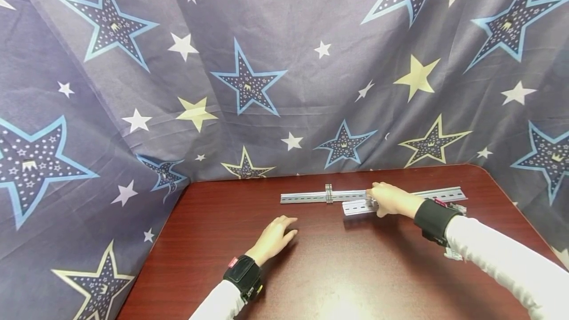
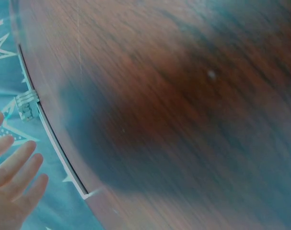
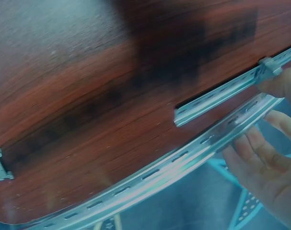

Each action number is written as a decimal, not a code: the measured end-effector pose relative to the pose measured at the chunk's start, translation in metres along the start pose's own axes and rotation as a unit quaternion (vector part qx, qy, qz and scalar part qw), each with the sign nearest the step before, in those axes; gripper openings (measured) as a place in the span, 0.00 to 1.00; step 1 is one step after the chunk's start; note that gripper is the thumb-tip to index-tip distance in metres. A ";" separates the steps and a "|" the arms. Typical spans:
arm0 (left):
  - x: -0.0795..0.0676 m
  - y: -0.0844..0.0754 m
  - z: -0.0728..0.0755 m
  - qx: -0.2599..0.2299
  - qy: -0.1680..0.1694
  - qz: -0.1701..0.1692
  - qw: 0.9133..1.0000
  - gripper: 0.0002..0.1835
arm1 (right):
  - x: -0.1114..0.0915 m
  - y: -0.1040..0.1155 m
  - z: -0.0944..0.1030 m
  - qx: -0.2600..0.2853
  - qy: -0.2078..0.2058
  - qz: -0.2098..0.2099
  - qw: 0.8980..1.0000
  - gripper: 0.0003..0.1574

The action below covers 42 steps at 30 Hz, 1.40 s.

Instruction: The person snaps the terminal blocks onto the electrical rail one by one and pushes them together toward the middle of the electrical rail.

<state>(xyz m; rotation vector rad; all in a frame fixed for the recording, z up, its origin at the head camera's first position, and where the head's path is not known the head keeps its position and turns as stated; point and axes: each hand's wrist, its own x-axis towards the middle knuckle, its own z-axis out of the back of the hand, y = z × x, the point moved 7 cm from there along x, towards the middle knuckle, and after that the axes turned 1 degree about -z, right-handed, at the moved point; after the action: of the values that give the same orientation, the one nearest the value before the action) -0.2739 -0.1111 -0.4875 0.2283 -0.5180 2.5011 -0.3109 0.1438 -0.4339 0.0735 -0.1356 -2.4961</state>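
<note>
A long slotted metal DIN rail (image 1: 306,198) lies near the back of the table, with a grey rail clip (image 1: 329,193) across it. Just in front of it is a shorter DIN rail (image 1: 353,207), which carries another small grey clip (image 3: 269,70). My right hand (image 1: 391,199) pinches that clip, the thumb against its near side; the fingers overlap the long rail in the right wrist view. Part of the shorter rail is hidden under this hand in the head view. Left of both rails, my left hand (image 1: 274,236) holds nothing, its fingers loosely extended.
More small grey clips lie on the right of the table, one clip (image 1: 458,208) behind my right wrist and another clip (image 1: 453,254) partly behind the forearm. A star-patterned curtain (image 1: 275,137) hangs along the back edge of the brown table (image 1: 311,270).
</note>
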 end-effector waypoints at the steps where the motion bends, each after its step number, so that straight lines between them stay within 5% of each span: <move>1: 0.000 0.001 0.000 0.000 0.000 0.000 1.000 0.17 | 0.000 0.004 -0.001 0.001 0.000 0.005 1.000 0.23; 15: -0.004 0.005 0.001 0.001 0.001 0.001 1.000 0.17 | 0.001 0.056 -0.010 -0.003 -0.004 0.075 0.997 0.18; 28: -0.008 0.011 0.001 -0.008 0.002 0.005 1.000 0.16 | 0.007 0.084 -0.022 0.021 0.002 0.041 0.999 0.21; 42: -0.012 0.017 0.001 -0.008 0.009 0.019 1.000 0.15 | 0.023 0.091 -0.046 0.032 0.010 0.029 0.999 0.20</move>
<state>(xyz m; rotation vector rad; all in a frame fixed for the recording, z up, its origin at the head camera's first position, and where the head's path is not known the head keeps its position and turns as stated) -0.2733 -0.1304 -0.4953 0.1908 -0.5391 2.5334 -0.2713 0.0545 -0.4692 0.1191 -0.2073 -2.4333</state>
